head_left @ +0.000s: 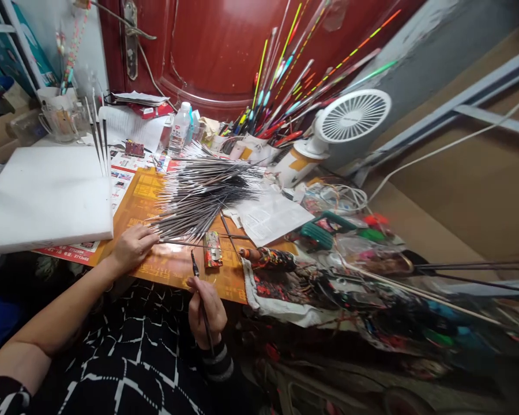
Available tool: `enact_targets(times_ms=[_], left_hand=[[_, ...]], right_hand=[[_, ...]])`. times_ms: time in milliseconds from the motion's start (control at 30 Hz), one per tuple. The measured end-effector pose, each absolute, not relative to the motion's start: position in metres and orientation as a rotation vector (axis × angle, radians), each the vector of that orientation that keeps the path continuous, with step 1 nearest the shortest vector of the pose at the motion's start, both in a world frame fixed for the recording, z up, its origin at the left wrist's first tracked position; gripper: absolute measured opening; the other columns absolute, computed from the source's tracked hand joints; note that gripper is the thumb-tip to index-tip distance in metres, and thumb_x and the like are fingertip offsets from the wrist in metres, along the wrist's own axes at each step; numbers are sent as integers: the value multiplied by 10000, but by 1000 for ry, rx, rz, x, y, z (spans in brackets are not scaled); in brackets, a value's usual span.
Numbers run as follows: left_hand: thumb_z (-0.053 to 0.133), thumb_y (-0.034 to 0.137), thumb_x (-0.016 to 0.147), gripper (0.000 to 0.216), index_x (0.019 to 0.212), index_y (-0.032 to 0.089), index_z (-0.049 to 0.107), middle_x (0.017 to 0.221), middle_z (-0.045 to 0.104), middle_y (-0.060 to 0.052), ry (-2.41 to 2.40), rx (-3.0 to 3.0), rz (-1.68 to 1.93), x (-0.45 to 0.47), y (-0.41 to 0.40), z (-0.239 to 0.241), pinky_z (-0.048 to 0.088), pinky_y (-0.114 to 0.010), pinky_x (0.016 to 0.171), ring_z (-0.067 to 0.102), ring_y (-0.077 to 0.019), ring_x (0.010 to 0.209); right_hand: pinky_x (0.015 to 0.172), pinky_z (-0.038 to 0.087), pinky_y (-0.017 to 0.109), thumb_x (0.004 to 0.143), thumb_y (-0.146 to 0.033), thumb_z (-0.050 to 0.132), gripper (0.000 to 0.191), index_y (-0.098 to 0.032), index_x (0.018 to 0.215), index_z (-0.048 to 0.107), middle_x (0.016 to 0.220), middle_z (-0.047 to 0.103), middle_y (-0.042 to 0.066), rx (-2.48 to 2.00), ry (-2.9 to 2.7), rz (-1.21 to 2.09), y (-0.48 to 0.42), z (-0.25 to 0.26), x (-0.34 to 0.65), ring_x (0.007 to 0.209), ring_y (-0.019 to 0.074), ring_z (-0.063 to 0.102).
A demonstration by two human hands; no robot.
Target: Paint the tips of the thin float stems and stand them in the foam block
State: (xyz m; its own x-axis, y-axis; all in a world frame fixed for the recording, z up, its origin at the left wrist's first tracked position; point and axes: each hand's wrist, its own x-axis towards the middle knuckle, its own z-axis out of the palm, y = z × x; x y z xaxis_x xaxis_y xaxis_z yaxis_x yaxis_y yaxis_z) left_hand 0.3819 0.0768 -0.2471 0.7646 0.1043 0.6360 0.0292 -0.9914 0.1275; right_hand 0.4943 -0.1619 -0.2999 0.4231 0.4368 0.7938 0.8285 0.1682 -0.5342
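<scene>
A: While the person works, what's on the orange mat [169, 270]?
B: Big pile of thin sticks [199, 190].
A: Hands?
B: Left hand [134, 248] at the pile's near left corner, right hand [206, 311] at the mat's front edge. Both nearly closed.
A: Holding?
B: Left: one stick [179, 243], by its end. Right: dark pen-like tool [195, 266], tip near that stick. Small stained block [213, 257] right of the tip.
</scene>
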Motion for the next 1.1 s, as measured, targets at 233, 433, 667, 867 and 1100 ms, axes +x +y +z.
enact_targets(times_ms=[233, 433, 667, 867, 1100], left_hand=[[461, 197, 1014, 249, 984, 191, 708, 926, 688, -77, 126, 2873, 1070, 381, 71, -244, 514, -330, 755, 606, -183, 831], [457, 202, 1031, 250, 944, 179, 690, 883, 674, -66, 94, 2854, 1112, 381, 69, -245, 485, -321, 740, 581, -180, 802], [478, 197, 1016, 227, 932, 180, 689, 911, 674, -74, 141, 2864, 1061, 380, 69, -250, 481, -313, 771, 585, -186, 836], [478, 189, 1012, 218, 925, 172, 678, 895, 667, -67, 114, 2851, 1091, 380, 69, -251, 478, -308, 768, 576, -186, 828], [458, 196, 1017, 245, 915, 183, 680, 892, 670, -61, 131, 2846, 1094, 381, 68, -250, 487, -305, 768, 588, -181, 824]], right_hand=[[807, 660, 360, 954, -32, 528, 585, -226, 1503, 470, 1097, 740, 110, -1342, -1401, -424, -127, -297, 472, 992, 214, 735], [854, 656, 378, 952, -22, 529, 583, -202, 1503, 476, 1139, 733, 129, -1375, -1421, -420, -120, -300, 465, 1047, 233, 726], [867, 650, 381, 967, -37, 518, 574, -214, 1510, 468, 1151, 731, 128, -1416, -1435, -419, -122, -302, 464, 1053, 231, 725], [886, 640, 377, 950, -13, 538, 589, -196, 1506, 474, 1166, 725, 136, -1437, -1443, -438, -122, -303, 463, 1077, 231, 714], [898, 636, 374, 969, -28, 522, 574, -186, 1517, 457, 1177, 721, 141, -1440, -1449, -440, -121, -302, 463, 1092, 228, 708]])
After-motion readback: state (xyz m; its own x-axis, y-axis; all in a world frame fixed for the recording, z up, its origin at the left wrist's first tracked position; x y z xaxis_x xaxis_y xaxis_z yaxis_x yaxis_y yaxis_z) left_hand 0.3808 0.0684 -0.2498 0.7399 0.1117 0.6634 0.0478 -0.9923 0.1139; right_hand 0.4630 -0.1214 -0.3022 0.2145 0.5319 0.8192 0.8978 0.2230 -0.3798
